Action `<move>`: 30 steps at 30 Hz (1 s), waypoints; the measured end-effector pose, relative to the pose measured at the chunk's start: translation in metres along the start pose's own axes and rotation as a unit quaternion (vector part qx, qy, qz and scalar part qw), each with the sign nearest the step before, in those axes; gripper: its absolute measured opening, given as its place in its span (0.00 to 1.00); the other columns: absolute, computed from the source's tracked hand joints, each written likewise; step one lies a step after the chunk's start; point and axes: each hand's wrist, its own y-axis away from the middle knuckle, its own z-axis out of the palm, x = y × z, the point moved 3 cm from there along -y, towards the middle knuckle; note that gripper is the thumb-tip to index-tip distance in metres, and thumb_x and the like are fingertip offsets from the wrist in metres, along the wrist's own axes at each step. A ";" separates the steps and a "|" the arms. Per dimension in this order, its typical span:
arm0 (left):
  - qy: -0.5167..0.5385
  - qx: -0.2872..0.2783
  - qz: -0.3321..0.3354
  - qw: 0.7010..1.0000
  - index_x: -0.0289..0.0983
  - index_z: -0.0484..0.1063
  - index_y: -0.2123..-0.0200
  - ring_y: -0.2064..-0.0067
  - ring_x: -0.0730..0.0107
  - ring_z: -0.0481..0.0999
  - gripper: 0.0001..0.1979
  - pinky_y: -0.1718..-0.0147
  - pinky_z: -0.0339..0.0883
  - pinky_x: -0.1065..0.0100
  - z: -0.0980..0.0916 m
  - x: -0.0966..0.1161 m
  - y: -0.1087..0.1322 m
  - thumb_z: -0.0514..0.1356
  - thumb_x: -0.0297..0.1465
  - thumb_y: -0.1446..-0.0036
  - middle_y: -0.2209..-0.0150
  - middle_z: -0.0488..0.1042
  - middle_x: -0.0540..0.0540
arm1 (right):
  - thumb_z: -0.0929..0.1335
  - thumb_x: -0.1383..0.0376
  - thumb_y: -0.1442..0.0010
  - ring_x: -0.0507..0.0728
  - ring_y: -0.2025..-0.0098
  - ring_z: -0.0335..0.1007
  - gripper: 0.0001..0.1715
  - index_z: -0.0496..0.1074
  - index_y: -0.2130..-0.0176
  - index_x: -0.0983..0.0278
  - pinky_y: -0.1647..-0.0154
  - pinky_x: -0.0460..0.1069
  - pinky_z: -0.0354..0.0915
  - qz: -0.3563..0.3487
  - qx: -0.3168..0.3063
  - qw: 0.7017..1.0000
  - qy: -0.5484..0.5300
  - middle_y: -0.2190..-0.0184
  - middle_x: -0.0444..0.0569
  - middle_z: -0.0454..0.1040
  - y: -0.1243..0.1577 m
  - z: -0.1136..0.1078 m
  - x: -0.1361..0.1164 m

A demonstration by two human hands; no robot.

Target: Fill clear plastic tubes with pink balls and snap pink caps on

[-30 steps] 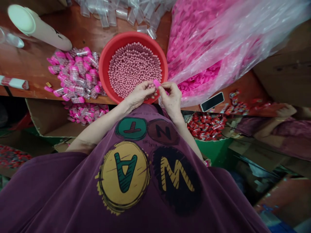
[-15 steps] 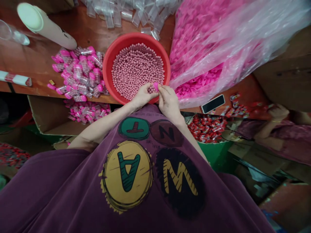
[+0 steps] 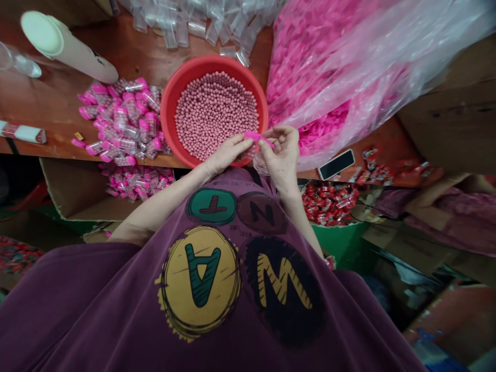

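My left hand (image 3: 226, 154) is closed at the near right rim of a red bowl (image 3: 167, 121) filled with small pink beads (image 3: 217, 113). Its fingertips grip a small clear tube, mostly covered by the fingers, with bright pink plastic (image 3: 252, 135) at its top. My right hand (image 3: 284, 150) pinches another pink plastic piece (image 3: 268, 141), close beside the first; whether the two pieces join I cannot tell. Below the right fingers shows a clear plastic shape (image 3: 260, 164), partly hidden by that hand.
Filled pink-capped tubes (image 3: 122, 121) lie heaped left of the bowl, with more in a cardboard box (image 3: 73, 191) below. Clear empty tubes (image 3: 182, 33) lie behind. A plastic bag (image 3: 344, 77) of pink pieces and a phone (image 3: 336, 165) are at right. Another person's arm (image 3: 437, 199) is far right.
My right hand has turned and opened out slightly to the right, and more pink plastic shows between the hands. A clear shape now shows beneath the right hand. The view has shifted slightly.
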 end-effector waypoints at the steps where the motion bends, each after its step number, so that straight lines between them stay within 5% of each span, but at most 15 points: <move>1: -0.010 -0.012 0.009 1.000 0.39 0.77 0.57 0.66 0.71 0.76 0.21 0.66 0.69 0.69 0.000 0.000 0.000 0.71 0.51 0.32 0.68 0.73 0.49 | 0.70 0.40 0.24 0.61 0.46 0.80 0.27 0.73 0.39 0.54 0.41 0.62 0.80 -0.002 0.010 1.000 0.008 0.49 0.51 0.78 0.000 -0.001 0.001; 4: -0.028 -0.024 0.034 0.999 0.39 0.76 0.56 0.67 0.74 0.77 0.21 0.67 0.71 0.71 0.001 0.002 0.001 0.68 0.52 0.29 0.67 0.75 0.50 | 0.70 0.41 0.24 0.60 0.48 0.79 0.24 0.77 0.47 0.57 0.40 0.61 0.79 -0.001 0.004 0.999 0.040 0.53 0.49 0.79 -0.001 -0.007 -0.007; 10: -0.026 -0.023 0.023 0.999 0.40 0.74 0.58 0.70 0.76 0.76 0.16 0.71 0.70 0.72 0.002 0.005 0.004 0.66 0.47 0.26 0.66 0.76 0.48 | 0.66 0.52 0.19 0.64 0.43 0.77 0.19 0.80 0.40 0.55 0.35 0.67 0.77 -0.026 -0.073 0.992 0.102 0.48 0.54 0.79 0.009 -0.008 -0.030; 16: -0.034 0.021 0.001 0.999 0.39 0.75 0.60 0.72 0.78 0.70 0.14 0.73 0.65 0.74 -0.002 -0.001 0.006 0.67 0.43 0.27 0.68 0.75 0.49 | 0.62 0.55 0.18 0.64 0.44 0.77 0.23 0.81 0.38 0.57 0.37 0.67 0.79 -0.062 -0.133 0.981 0.126 0.49 0.55 0.76 0.014 -0.003 -0.020; 23: -0.060 -0.009 0.033 0.998 0.38 0.79 0.58 0.72 0.76 0.69 0.10 0.72 0.65 0.72 -0.006 0.004 0.003 0.69 0.39 0.31 0.70 0.73 0.51 | 0.68 0.46 0.22 0.59 0.48 0.78 0.24 0.73 0.35 0.54 0.41 0.61 0.81 0.042 -0.016 0.999 0.008 0.46 0.51 0.78 0.002 0.000 0.002; 27: -0.062 -0.001 0.039 0.997 0.37 0.80 0.59 0.72 0.76 0.71 0.08 0.69 0.67 0.71 -0.010 0.004 0.003 0.69 0.36 0.31 0.70 0.74 0.51 | 0.67 0.51 0.22 0.61 0.48 0.77 0.19 0.74 0.40 0.58 0.39 0.63 0.78 0.005 -0.097 0.993 0.072 0.47 0.53 0.78 0.003 0.006 -0.011; 30: -0.042 0.012 0.027 0.999 0.36 0.79 0.61 0.70 0.76 0.74 0.07 0.67 0.69 0.71 -0.010 0.003 0.003 0.69 0.34 0.31 0.69 0.77 0.50 | 0.72 0.53 0.29 0.68 0.41 0.74 0.28 0.70 0.36 0.61 0.35 0.69 0.74 -0.011 -0.142 0.974 0.174 0.43 0.58 0.75 0.004 0.013 -0.019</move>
